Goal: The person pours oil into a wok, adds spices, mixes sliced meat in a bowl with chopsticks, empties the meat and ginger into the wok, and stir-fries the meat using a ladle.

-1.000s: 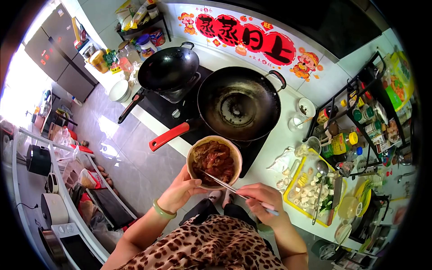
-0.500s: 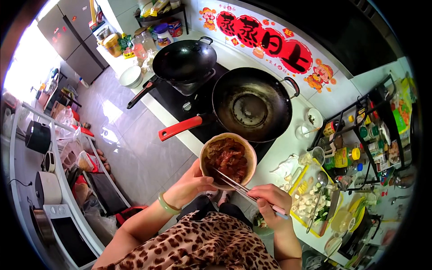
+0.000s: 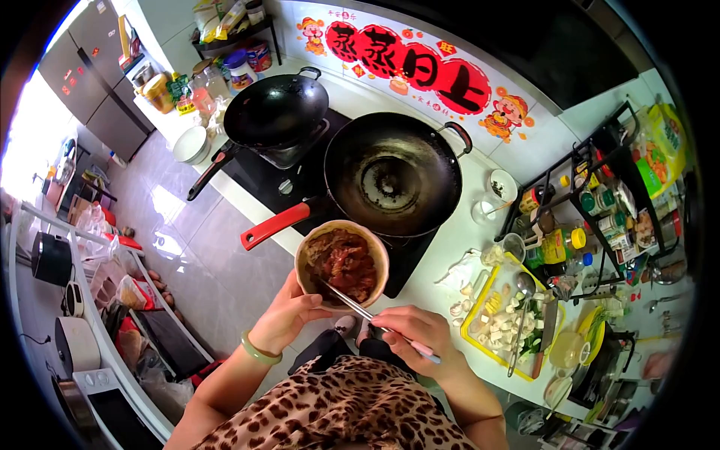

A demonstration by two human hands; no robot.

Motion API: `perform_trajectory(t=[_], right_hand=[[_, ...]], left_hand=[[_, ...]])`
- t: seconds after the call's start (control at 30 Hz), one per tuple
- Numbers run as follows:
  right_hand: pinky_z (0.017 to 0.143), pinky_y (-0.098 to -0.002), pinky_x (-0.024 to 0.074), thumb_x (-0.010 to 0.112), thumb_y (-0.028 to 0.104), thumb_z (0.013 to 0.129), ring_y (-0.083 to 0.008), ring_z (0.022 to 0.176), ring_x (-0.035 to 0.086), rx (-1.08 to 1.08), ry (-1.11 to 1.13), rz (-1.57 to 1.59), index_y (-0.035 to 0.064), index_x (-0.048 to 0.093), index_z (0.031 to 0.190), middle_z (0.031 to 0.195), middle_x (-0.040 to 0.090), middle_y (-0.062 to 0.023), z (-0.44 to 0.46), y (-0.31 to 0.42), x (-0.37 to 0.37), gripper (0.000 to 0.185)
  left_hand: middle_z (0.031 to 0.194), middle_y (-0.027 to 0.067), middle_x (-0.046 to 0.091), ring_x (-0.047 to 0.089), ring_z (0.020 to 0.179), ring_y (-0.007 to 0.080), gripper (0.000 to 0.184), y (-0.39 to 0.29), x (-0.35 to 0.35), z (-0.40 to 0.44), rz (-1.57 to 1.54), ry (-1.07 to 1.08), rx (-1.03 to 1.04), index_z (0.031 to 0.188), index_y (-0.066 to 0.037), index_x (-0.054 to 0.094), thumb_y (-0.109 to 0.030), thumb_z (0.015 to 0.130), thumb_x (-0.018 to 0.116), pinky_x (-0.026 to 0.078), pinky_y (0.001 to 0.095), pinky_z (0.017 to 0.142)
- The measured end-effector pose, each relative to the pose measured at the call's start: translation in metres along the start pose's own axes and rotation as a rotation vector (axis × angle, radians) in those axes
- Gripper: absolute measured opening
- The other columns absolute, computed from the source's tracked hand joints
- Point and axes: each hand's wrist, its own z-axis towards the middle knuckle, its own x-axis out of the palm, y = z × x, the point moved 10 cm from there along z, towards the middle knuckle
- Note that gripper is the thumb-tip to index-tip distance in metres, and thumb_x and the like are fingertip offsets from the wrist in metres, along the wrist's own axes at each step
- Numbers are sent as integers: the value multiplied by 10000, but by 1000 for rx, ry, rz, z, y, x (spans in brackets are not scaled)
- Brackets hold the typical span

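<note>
My left hand [image 3: 289,311] holds a pale bowl [image 3: 302,264] by its lower left side, thumb near the rim. Dark reddish-brown meat [image 3: 346,262] fills much of the bowl. A pair of chopsticks [image 3: 351,304] is gripped in my right hand [image 3: 416,335], and their tips reach into the meat at the bowl's lower left. The bowl hangs in front of the large black wok [image 3: 394,176], just right of its red handle [image 3: 277,225]. A bangle circles my left wrist.
A smaller black pan [image 3: 277,112] sits on the hob's back left. To the right are a yellow-rimmed tray [image 3: 480,341] with cut white pieces, a ladle and a knife, and a black rack [image 3: 592,176] of bottles. A white bowl [image 3: 191,145] stands on the left counter.
The camera view has swung, shifting the scene left since half a second ago. Both hands keep their hold on the bowl and chopsticks, whose tips stay in the meat.
</note>
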Motion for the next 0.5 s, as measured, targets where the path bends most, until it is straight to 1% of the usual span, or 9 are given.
perform_trajectory(t=[0.03,0.13,0.2,0.23,0.3,0.33,0.37,0.43,0.5], right_hand=[[647,-326,533,660,6,783,-256,797,647,2,-8,0,58,612,1065,949,639,-104,0,-3,1,290],[649,-327,534,665,-2,777,-259,804,646,-39,-21,52,41,604,1073,956,637,-103,2,-7,5,305],[649,-324,536,665,-20,766,-259,810,646,-85,-41,60,28,595,1081,952,635,-103,5,-8,6,326],[649,-324,536,665,-20,766,-259,810,646,-86,-48,59,28,595,1081,952,635,-103,8,-11,7,326],[647,-323,534,660,-40,756,-265,807,644,-184,-144,-20,26,591,1090,951,631,-111,16,-6,2,348],[587,-290,511,568,-35,829,-238,713,634,-234,-179,-10,5,602,1069,975,619,-147,21,-6,2,246],[587,-290,511,568,-35,829,-238,713,634,-238,-190,-7,5,602,1069,975,619,-147,28,-7,2,246],[618,-280,504,564,-45,825,-238,720,630,-243,-274,4,7,604,1066,967,624,-146,39,-8,-5,250],[643,-268,495,570,-39,830,-226,736,628,-259,-328,3,5,608,1068,962,626,-148,48,-18,-6,244]], left_hand=[[1309,141,470,602,1068,251,683,1,-3,1,5,5,-4,1423,-74,189,-50,826,521,546,347,844],[1308,99,471,575,1093,221,700,-1,-13,3,-19,-11,-28,1416,-91,241,-42,803,576,551,333,831],[1280,88,495,589,1057,180,677,-15,-11,8,50,-10,-45,1411,-84,268,-39,807,571,565,291,772],[1280,88,495,589,1057,180,677,-24,-12,12,56,-6,-46,1411,-84,268,-39,807,571,565,291,772],[1252,83,514,597,1040,162,654,-46,-14,24,200,-5,-60,1401,-81,295,-50,811,575,564,284,771],[1220,75,534,621,985,142,658,-58,-14,30,261,-19,-57,1403,-82,290,-72,815,586,569,264,737],[1220,75,534,621,985,142,658,-69,-13,38,273,-16,-58,1403,-82,290,-72,815,586,569,264,737],[1168,68,565,644,926,136,649,-87,-11,55,436,-24,-101,1400,-83,291,-87,823,588,573,246,698],[1044,55,624,668,814,124,591,-100,-4,73,478,-11,-122,1370,-83,319,-100,839,577,573,234,653]])
